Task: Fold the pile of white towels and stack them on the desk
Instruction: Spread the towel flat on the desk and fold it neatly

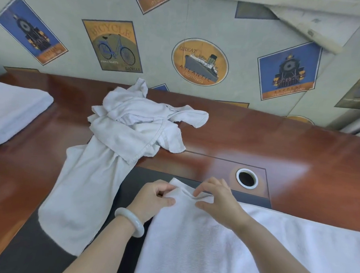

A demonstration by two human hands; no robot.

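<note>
White towel point(211, 246) lies flat, far corner pinched by left grip point(155, 197) and right grip point(217, 201).

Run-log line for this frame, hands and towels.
phase: folding | left hand: pinches towel corner | right hand: pinches fold beside it | pile: unfolded, on desk | folded towel: far left

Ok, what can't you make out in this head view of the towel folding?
Folded stack: head view, cut off by the left edge, so its height is unknown.
Crumpled pile: towels overlap, number unclear.
Towel being folded: runs off the bottom and right edges.
Left hand: fingertips curled behind the towel's corner.
</note>
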